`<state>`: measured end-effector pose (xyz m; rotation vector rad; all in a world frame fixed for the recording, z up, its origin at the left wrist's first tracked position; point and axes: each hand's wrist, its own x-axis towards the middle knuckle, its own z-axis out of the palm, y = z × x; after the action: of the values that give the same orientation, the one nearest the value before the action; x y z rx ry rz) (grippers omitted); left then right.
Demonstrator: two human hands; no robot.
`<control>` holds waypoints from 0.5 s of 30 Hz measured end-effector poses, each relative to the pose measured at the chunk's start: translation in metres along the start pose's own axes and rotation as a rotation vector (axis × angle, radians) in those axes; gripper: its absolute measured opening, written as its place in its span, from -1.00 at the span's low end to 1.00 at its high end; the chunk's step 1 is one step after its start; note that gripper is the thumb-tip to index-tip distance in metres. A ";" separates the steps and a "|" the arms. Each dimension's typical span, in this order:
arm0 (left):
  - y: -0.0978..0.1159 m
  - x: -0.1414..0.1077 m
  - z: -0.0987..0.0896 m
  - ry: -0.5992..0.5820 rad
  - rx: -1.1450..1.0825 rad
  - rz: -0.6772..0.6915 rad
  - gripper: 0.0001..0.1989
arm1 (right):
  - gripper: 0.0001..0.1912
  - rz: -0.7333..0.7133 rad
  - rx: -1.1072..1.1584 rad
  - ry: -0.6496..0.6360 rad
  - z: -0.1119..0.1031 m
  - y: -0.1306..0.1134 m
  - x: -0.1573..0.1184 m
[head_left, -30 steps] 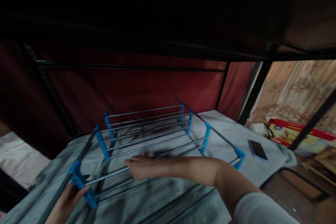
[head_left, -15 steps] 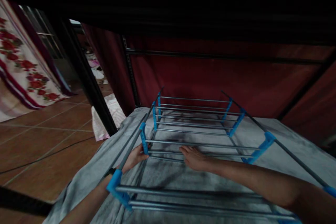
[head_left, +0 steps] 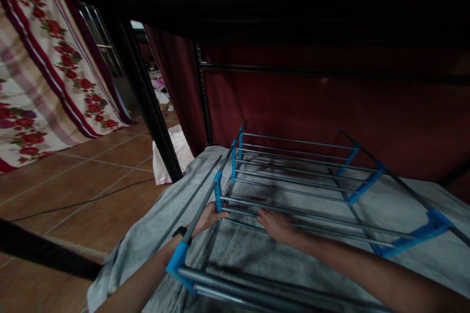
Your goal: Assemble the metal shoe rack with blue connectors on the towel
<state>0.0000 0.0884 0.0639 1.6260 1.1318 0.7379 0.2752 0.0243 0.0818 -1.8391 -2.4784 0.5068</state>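
A metal rack (head_left: 293, 216) with blue plastic joints lies over a grey blanket (head_left: 235, 249). Reaching under its left rail, my left hand (head_left: 210, 216) is closed around the lower end of a blue bracket (head_left: 218, 190), where the cross tubes meet it. A dark band circles that wrist. My right hand (head_left: 274, 224) rests on the lower cross tubes of the same tier, its fingers curled over them and their tips partly hidden. Another blue joint (head_left: 179, 261) sits nearer to me, beside my left forearm.
A black post (head_left: 147, 98) stands at the left, and a dark frame overhangs the top. Red cloth (head_left: 312, 107) hangs behind. Beyond the post are a floral curtain (head_left: 66, 58), a tiled floor (head_left: 110, 171) with a cable, and a striped cloth (head_left: 174, 154).
The view has turned left, so the rack and hands appear further right and more of the floral curtain shows. Both hands remain at the same tier of the rack.
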 end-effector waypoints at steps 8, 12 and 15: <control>-0.019 0.003 0.010 0.019 -0.001 0.027 -0.74 | -0.70 0.021 -0.012 -0.004 -0.002 0.000 -0.003; -0.024 0.004 0.011 0.035 0.006 0.039 -0.69 | -0.67 0.022 0.015 -0.017 -0.002 0.001 -0.002; -0.024 0.004 0.012 0.034 0.012 0.053 -0.64 | -0.66 0.021 0.024 -0.026 -0.002 0.002 -0.001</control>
<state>0.0039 0.0896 0.0368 1.6647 1.1228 0.7971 0.2776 0.0242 0.0832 -1.8642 -2.4601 0.5626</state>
